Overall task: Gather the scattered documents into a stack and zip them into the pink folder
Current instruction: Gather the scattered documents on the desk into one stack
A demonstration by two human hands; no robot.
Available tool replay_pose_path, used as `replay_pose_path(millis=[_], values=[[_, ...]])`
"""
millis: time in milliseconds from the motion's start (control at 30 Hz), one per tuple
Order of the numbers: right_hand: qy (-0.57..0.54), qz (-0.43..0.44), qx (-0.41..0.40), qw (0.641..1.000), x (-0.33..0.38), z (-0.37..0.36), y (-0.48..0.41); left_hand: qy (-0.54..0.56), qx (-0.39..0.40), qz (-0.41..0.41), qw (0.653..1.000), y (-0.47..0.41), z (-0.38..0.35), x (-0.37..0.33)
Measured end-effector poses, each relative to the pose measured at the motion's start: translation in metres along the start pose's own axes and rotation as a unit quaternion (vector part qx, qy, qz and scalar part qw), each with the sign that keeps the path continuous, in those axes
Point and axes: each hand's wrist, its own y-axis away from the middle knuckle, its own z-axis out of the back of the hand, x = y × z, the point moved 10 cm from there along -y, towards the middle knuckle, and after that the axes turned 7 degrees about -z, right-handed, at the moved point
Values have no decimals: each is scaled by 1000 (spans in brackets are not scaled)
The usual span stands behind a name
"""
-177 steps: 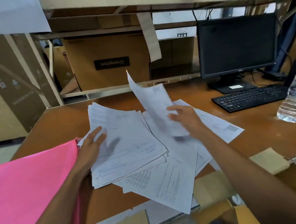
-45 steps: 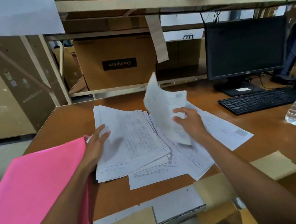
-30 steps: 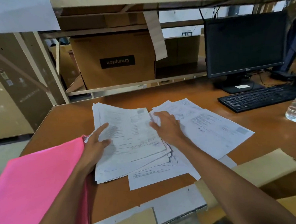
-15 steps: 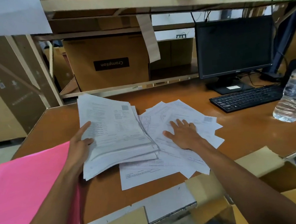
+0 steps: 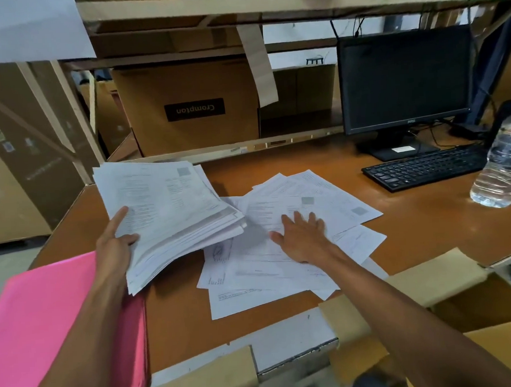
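Now: left hand grips the thick stack of white printed documents by its near-left edge. The stack is raised and tilted off the brown wooden desk.

Right hand lies flat, fingers straight, pressing on the loose fan of white printed sheets near the desk's middle.

Key relation: the loose sheets lie just right of the held stack, whose lower right edge overhangs their left margin. Their long axes splay from the near edge toward the far right corner. Right hand is the nearer, resting on them.

I judge the next move is to sweep them left, under the stack.

Flat glossy pink folder sits at the near left corner, beneath the left forearm. I cannot tell whether its zip is open, and no paper shows inside.
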Motion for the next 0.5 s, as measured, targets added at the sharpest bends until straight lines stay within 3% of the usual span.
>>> replay_pose_path(millis=[67,167,267,367,500], values=[[-79,53,-22,995,19,9,5,2,15,0,1000,1,-7,-5],[-109,-10,-90,990,6,33,6,-23,52,-20,998,-1,-8,-19],[-48,-96,-43,993,-16,25,14,-73,100,-46,991,-3,12,-21],[-20,-82,-38,996,-8,22,24,-125,137,-46,982,2,37,-4],[-73,-63,-49,994,11,35,20,-128,102,-20,986,11,60,13]])
